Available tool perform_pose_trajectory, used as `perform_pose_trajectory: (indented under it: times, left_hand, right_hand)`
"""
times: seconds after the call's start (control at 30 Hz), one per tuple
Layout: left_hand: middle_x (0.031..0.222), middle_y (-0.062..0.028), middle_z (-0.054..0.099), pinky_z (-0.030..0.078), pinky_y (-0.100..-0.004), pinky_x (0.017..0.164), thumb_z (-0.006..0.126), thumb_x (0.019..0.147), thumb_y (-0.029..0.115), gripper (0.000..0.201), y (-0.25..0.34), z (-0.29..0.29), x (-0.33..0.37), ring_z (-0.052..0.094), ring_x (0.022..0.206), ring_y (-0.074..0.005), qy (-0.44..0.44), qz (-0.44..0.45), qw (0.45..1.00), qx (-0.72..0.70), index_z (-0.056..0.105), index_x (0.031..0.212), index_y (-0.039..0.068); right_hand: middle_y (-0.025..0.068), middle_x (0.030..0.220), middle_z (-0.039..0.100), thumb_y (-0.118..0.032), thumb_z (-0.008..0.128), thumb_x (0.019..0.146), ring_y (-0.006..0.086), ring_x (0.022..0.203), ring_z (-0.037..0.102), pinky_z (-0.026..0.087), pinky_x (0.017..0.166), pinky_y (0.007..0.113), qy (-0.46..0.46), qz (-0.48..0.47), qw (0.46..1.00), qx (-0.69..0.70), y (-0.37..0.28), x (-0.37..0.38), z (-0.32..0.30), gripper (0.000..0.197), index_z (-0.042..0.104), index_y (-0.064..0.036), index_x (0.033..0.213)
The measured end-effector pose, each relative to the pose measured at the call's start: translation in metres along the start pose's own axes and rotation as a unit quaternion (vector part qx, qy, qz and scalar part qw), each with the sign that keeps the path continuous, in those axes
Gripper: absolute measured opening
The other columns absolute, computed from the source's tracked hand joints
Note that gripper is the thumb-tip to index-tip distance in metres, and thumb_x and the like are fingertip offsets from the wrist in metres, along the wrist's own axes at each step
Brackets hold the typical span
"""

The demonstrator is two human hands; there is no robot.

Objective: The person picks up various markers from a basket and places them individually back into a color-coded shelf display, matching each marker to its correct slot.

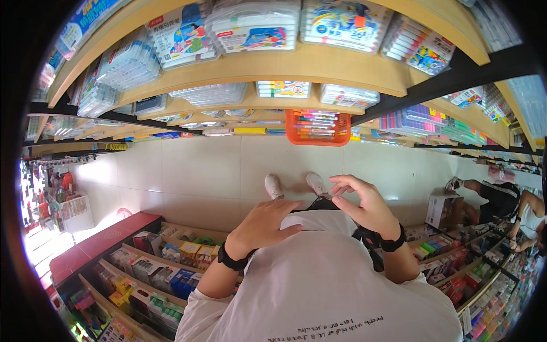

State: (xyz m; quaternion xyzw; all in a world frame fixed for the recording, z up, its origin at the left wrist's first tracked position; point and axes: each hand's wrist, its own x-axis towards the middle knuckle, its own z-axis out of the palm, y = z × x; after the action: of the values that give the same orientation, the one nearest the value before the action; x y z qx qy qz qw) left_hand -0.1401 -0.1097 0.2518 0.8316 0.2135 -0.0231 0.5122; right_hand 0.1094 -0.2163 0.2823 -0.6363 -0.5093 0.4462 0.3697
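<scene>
In front of my white shirt, my left hand (265,225) hovers with its fingers stretched out and the thumb apart, holding nothing. My right hand (366,208) is raised on the other side of my waist. Its fingers bend loosely away from the thumb, and nothing is between them. Ahead of both hands, an orange-red basket (319,140) with coloured markers (316,121) sits at a lower shelf's edge. Neither hand touches it. Each wrist wears a dark band.
Wooden shelves (273,68) across the front carry clear cases of markers (256,35). Below lies a pale tiled floor (199,165). Behind me on both sides are racks of boxed stationery (162,273). A person (501,199) crouches at the right beside a white box (441,211).
</scene>
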Motion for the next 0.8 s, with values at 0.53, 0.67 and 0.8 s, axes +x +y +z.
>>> perform_pose_trajectory:
  times: [0.53,0.67,0.8]
  left_hand:
    - [0.111,-0.0172,0.067,0.05,-0.0449,0.088,0.068,0.087,0.031,0.048,-0.067,-0.024,0.018,0.063,0.101,-0.0366,-0.027,0.031,0.998,0.047,0.061,0.124,0.003]
    - [0.112,-0.0174,0.067,0.05,-0.0443,0.09,0.067,0.088,0.03,0.042,-0.072,-0.008,0.046,0.063,0.103,-0.0365,-0.052,-0.004,0.998,0.036,0.063,0.121,0.004]
    - [0.11,-0.0165,0.068,0.052,-0.0425,0.083,0.07,0.085,0.029,0.043,-0.11,0.027,0.078,0.065,0.098,-0.0349,-0.031,-0.023,0.999,0.023,0.064,0.118,0.002]
  right_hand:
    - [0.0125,0.097,0.068,-0.013,0.071,0.088,0.0269,0.088,0.068,0.054,0.078,0.037,0.076,0.041,0.994,-0.061,0.025,0.007,0.049,0.035,0.06,-0.0033,0.119]
    - [0.0133,0.096,0.067,-0.014,0.07,0.087,0.0263,0.086,0.067,0.053,0.077,0.037,0.079,0.043,0.994,-0.061,0.057,0.007,0.045,0.033,0.061,-0.0031,0.117]
    - [0.0141,0.1,0.066,-0.016,0.069,0.087,0.0257,0.083,0.065,0.053,0.076,0.036,0.079,0.049,0.994,-0.051,0.108,0.019,0.043,0.032,0.062,-0.0029,0.116]
